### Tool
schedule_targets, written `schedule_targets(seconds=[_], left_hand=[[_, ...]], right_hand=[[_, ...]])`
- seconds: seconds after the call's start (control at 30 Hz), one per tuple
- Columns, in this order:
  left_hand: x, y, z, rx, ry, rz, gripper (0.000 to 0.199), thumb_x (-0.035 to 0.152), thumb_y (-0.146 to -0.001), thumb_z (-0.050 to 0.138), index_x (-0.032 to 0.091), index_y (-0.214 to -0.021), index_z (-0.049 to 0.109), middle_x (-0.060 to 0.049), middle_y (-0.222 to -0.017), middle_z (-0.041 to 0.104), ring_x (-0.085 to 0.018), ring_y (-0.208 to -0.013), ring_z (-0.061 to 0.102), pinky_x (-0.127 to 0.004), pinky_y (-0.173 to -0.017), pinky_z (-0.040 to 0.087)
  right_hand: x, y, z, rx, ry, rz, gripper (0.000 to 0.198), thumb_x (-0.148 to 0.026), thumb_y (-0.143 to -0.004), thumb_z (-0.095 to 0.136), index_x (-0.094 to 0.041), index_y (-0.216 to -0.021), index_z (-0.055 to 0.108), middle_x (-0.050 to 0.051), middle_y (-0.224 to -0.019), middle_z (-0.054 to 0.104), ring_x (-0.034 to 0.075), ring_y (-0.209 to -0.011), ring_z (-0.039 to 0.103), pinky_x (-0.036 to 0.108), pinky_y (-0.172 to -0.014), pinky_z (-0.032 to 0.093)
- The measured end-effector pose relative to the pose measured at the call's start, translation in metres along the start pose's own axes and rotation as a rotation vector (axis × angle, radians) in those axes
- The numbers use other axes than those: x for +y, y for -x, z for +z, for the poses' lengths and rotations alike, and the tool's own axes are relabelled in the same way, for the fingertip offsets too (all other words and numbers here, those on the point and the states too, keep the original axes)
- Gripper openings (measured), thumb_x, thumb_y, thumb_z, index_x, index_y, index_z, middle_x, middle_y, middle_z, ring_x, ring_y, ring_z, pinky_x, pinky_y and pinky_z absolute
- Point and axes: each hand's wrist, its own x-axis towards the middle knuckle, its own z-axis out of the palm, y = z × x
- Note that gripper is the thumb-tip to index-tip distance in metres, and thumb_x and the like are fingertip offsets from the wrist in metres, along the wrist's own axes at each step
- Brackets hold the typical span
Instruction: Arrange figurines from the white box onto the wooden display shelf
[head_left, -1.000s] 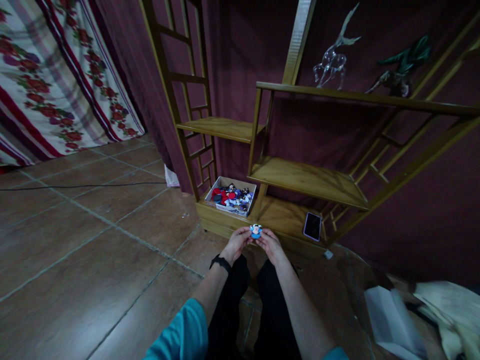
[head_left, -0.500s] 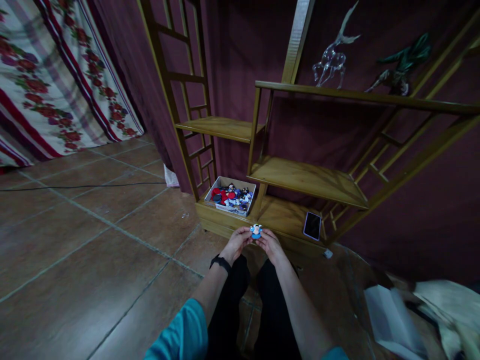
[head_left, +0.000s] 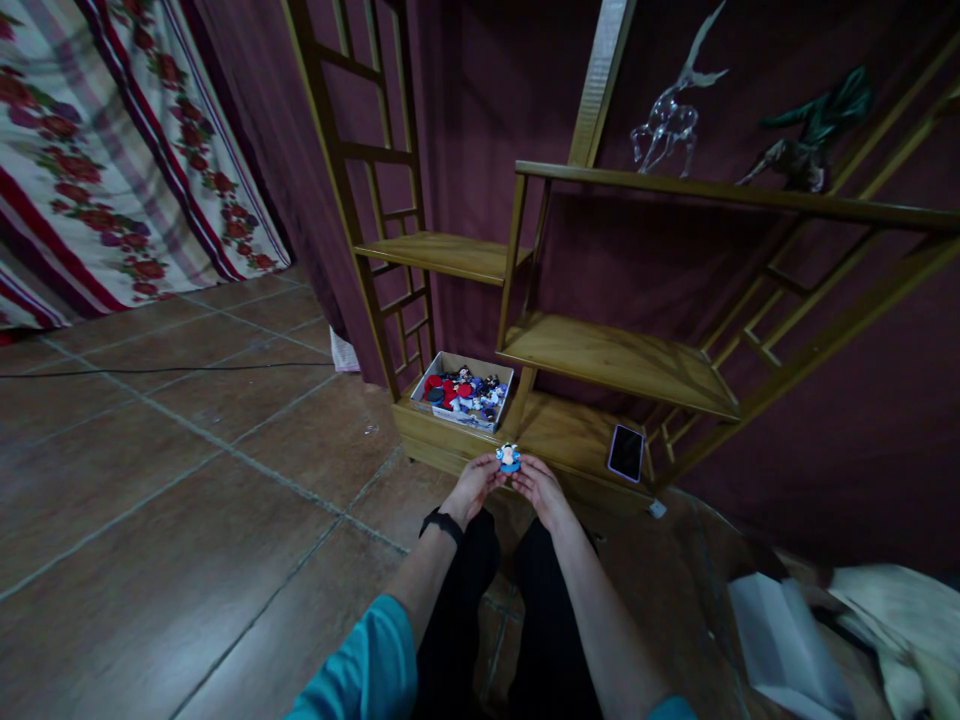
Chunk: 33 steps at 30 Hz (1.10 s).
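Left hand (head_left: 474, 482) and right hand (head_left: 537, 485) met in front of the low shelf, fingers pinched around one small blue-and-white figurine (head_left: 508, 458). It sat between the fingertips, above the person's dark-trousered knees; the fingers covered its sides, and its details were too small for me to make out. A black band (head_left: 442, 523) circled the left wrist. Both teal sleeves were cut off by the bottom edge of view.

Just beyond the hands, toward the left, an open box (head_left: 457, 417) stood on the bottom of the wooden shelf unit (head_left: 619, 365), holding a jumble of red, white, purple and dark pieces, so heaped that I couldn't tell many of them apart. Farther right lay a phone (head_left: 625, 453), its screen dark. High up, a clear deer ornament (head_left: 667, 125) reached the top edge, beside a shadowy green ornament (head_left: 817, 130) whose shape I couldn't make out.
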Motion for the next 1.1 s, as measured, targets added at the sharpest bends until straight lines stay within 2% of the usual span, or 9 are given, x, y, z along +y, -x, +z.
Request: schedule_targets(seconds=[0.3,0.53,0.8,1.1], left_hand=[[-0.003,0.000,-0.001,-0.041,-0.059,0.056,0.022,0.020,-0.060,0.073,0.013,-0.079,0.064,-0.006,-0.074,0.065,-0.011,-0.064,0.060,-0.023,-0.062,0.046],[-0.005,0.001,0.002,-0.062,-0.183,0.145,0.031,0.023,-0.056,0.074,0.012,-0.083,0.064,-0.004,-0.070,0.064,-0.010,-0.060,0.057,-0.021,-0.057,0.042],[-0.004,0.008,0.010,-0.034,-0.276,0.285,0.024,0.019,-0.053,0.073,0.013,-0.075,0.064,-0.003,-0.069,0.064,-0.013,-0.065,0.057,-0.026,-0.065,0.044],[-0.006,0.009,0.014,-0.023,-0.445,0.411,0.025,0.018,-0.059,0.067,0.014,-0.084,0.063,-0.001,-0.072,0.062,-0.012,-0.066,0.055,-0.026,-0.066,0.045]], right_hand=[[0.004,-0.004,-0.001,-0.006,0.003,0.006,0.030,-0.028,-0.065,0.068,-0.021,-0.092,0.059,0.003,-0.083,0.069,0.016,-0.076,0.065,0.027,-0.067,0.051],[0.007,-0.008,-0.005,0.002,-0.015,0.023,0.032,-0.027,-0.063,0.069,-0.023,-0.093,0.059,0.002,-0.087,0.069,0.015,-0.076,0.065,0.027,-0.068,0.051],[0.005,-0.006,-0.003,-0.009,-0.060,0.000,0.029,-0.021,-0.062,0.070,-0.023,-0.089,0.059,0.000,-0.090,0.069,0.015,-0.081,0.065,0.029,-0.075,0.051],[0.005,-0.003,-0.003,-0.057,-0.099,-0.026,0.027,-0.019,-0.062,0.070,-0.021,-0.087,0.060,0.001,-0.094,0.068,0.015,-0.088,0.064,0.031,-0.083,0.048]])
